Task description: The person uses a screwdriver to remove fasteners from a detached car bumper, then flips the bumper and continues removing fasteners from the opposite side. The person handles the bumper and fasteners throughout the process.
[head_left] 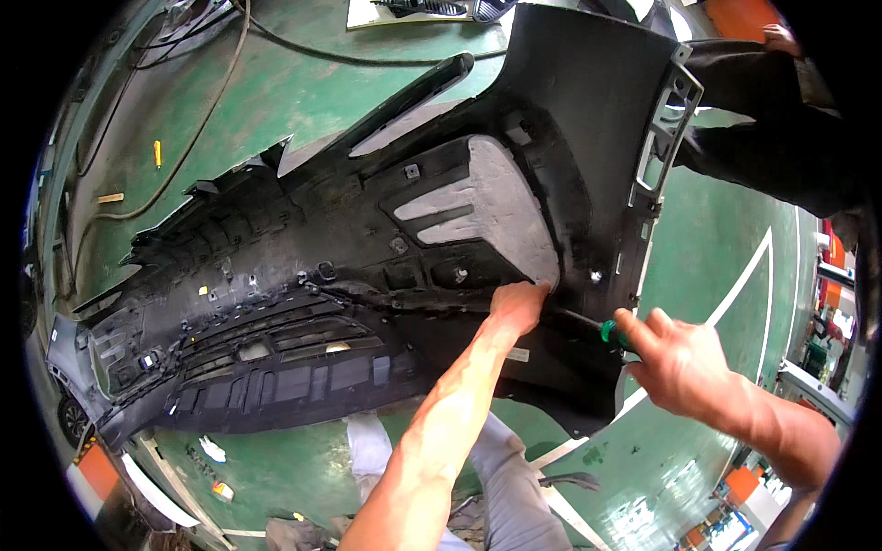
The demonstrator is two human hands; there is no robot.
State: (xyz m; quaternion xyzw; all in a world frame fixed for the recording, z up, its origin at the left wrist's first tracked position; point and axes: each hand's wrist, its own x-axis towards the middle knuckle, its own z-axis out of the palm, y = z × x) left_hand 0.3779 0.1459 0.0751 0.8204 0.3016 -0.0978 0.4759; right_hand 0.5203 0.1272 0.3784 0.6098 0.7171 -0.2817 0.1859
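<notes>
A large black car bumper [588,110] lies with its inner side up across the view. My right hand [675,358] grips the green handle of a screwdriver [613,333] over the bumper's right part. Its shaft points left toward my left hand [520,308]. The left hand presses down at the lower corner of a grey insert [510,193]; its fingers are bent together, and what they pinch, if anything, is hidden. The screwdriver's tip is hard to make out near those fingers. Left of my hands runs a slatted black grille [285,344].
Another person's dark-clothed legs [763,110] stand beyond the bumper's right end. A hose [216,119] curves over the green floor [303,55], with a yellow knife-like tool [158,154] near it. A board [367,15] with black parts lies at the far side.
</notes>
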